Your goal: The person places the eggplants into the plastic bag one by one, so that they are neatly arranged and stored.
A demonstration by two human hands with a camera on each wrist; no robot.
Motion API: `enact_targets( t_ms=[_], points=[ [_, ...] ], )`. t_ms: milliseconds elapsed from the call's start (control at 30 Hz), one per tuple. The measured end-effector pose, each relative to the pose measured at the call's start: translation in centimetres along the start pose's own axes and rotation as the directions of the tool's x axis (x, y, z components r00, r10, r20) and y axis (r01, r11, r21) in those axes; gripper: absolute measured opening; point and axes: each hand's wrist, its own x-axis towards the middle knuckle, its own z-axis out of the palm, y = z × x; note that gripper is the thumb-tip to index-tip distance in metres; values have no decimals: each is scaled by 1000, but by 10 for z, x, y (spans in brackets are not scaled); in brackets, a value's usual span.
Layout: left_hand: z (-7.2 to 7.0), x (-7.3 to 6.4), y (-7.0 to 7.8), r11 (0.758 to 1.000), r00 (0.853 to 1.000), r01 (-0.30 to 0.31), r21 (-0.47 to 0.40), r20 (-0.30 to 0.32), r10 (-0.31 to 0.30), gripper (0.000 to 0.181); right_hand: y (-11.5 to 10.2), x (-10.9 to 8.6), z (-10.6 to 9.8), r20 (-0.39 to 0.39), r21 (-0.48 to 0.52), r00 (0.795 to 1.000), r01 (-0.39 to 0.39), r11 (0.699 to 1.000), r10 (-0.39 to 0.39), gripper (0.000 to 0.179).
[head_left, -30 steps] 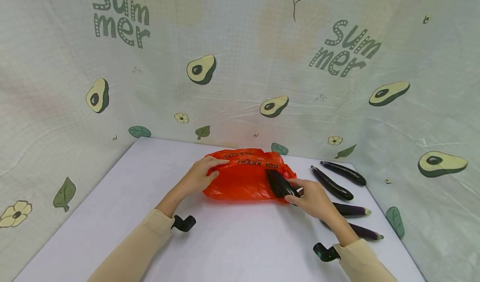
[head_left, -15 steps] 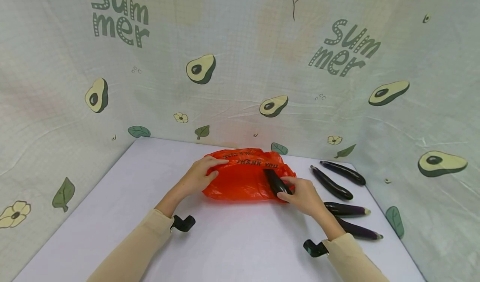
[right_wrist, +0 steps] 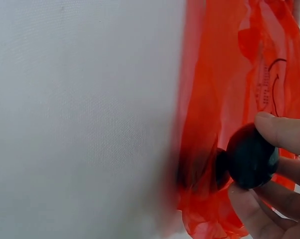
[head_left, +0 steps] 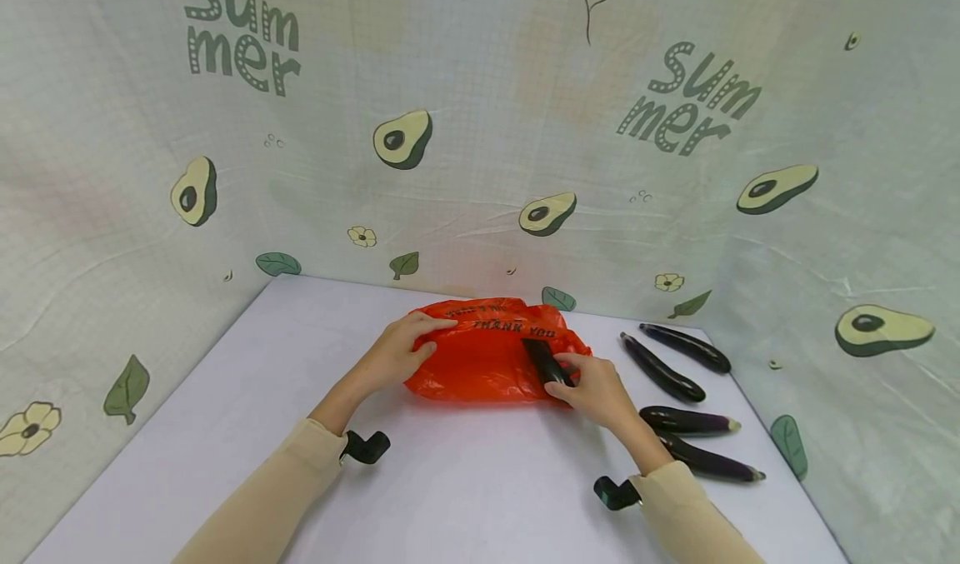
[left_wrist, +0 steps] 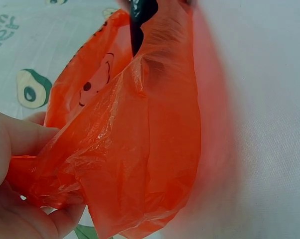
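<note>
A red plastic bag [head_left: 476, 368] printed "THANK YOU" lies toward the back of the table, its mouth held apart. My left hand [head_left: 392, 349] pinches the bag's left edge, with the film bunched between thumb and fingers in the left wrist view. At the bag's right side my right hand [head_left: 596, 387] grips a glossy dark eggplant [head_left: 546, 362] by its near end. The eggplant's far end lies within the bag's mouth. Through the red film in the right wrist view, another dark rounded shape [right_wrist: 221, 169] shows beside the gripped eggplant [right_wrist: 252, 157].
Several more eggplants lie to the right: one at the back [head_left: 686, 347], one slanting in front of it [head_left: 663, 368], and a nearer pair [head_left: 690, 421] beyond my right forearm. A printed cloth [head_left: 465, 172] hangs behind the white table [head_left: 465, 489].
My right hand has moved left with the eggplant, and more of it is inside the bag. The left hand keeps its hold on the bag's edge, nearly still.
</note>
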Motion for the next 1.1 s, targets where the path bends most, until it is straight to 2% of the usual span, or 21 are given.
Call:
enact_targets(
  t_ms=[600,867,1100],
  points=[
    [-1,1,-1,1000,1000,-2,3,-7,2,52,-5,7,18,-43,7,998,-50,999,50,53],
    [-1,1,-2,1000,1000,-2,2,-6,2,52,-11,5,29,-88,48,992,-84,995,88,52],
    [0,1,-2,1000,1000,-3,6,-10,3,52,-13,4,39,-141,36,987,-70,997,74,53]
  ],
)
